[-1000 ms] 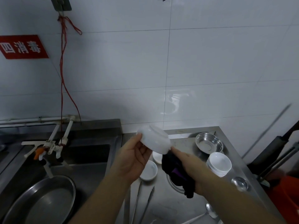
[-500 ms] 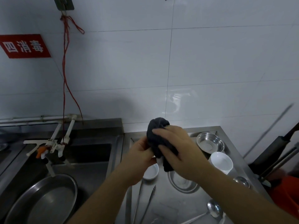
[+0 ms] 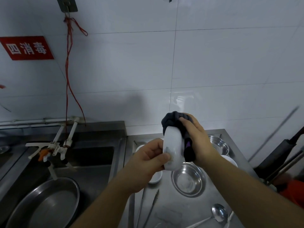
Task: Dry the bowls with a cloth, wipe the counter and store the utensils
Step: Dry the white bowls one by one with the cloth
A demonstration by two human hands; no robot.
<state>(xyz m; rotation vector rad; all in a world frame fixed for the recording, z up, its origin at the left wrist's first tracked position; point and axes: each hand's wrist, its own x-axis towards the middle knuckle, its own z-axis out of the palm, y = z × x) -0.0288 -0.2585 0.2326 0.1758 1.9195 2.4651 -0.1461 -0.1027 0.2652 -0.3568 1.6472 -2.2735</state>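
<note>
White bowl (image 3: 172,152) gripped in my left hand (image 3: 148,159) | right hand (image 3: 196,139) presses dark cloth (image 3: 174,120) on it — drying step | next — turn bowl, finish rim.

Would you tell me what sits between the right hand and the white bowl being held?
In the head view, the dark cloth lies between the right hand and the white bowl, which the left hand grips.

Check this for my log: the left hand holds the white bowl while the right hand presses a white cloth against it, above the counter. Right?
Not quite. The head view shows the cloth is dark, not white. The left hand does hold the white bowl, and the right hand presses the cloth against it, above the counter.
</note>
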